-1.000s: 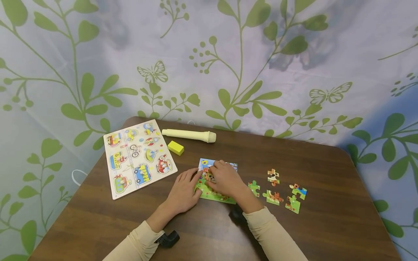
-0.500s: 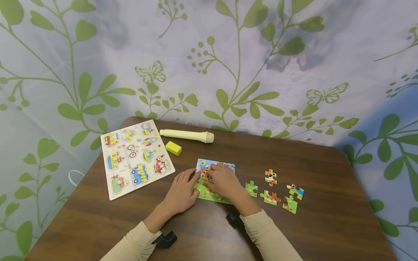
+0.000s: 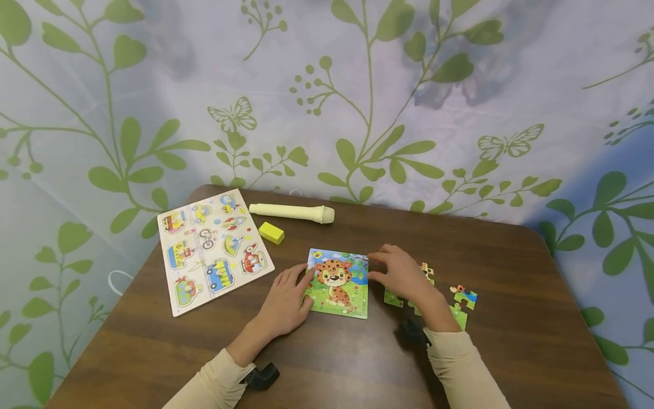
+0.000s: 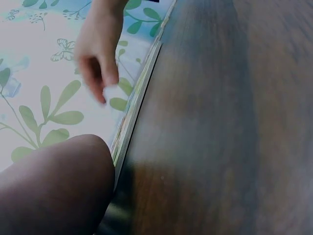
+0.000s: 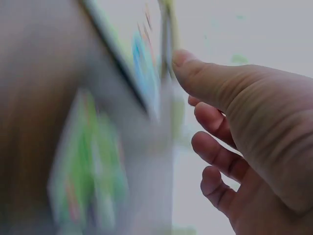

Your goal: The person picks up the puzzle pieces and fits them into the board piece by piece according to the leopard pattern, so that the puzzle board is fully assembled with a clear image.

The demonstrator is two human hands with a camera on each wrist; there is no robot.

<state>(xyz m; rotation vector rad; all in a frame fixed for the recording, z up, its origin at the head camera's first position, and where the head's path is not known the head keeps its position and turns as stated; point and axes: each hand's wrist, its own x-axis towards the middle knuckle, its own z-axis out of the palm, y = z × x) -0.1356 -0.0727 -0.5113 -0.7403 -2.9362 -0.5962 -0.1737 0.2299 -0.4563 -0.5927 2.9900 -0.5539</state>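
Observation:
A square jigsaw board (image 3: pixel 334 277) with a spotted leopard picture lies on the table in the head view. My left hand (image 3: pixel 287 301) rests at its left edge, index fingertip and thumb touching it. Just off the board's right edge is my right hand (image 3: pixel 403 274), thumb and fingers apart. Nothing shows between the fingers (image 5: pixel 215 152) in the right wrist view. Beyond that hand lie several loose jigsaw pieces (image 3: pixel 466 297), some partly covered by it. In the left wrist view, the board's edge (image 4: pixel 139 98) runs past part of my left hand (image 4: pixel 58 181).
A wooden peg puzzle (image 3: pixel 214 250) with vehicle pictures lies at the left of the brown table (image 3: pixel 327 363). A yellow block (image 3: pixel 272 233) and a cream toy microphone (image 3: pixel 293 212) sit behind the board. A leaf-patterned cloth (image 3: pixel 286 102) hangs along the back.
My right hand has left the middle of the leopard picture and moved right, past the board's edge, uncovering the picture. The left hand stays at the left edge.

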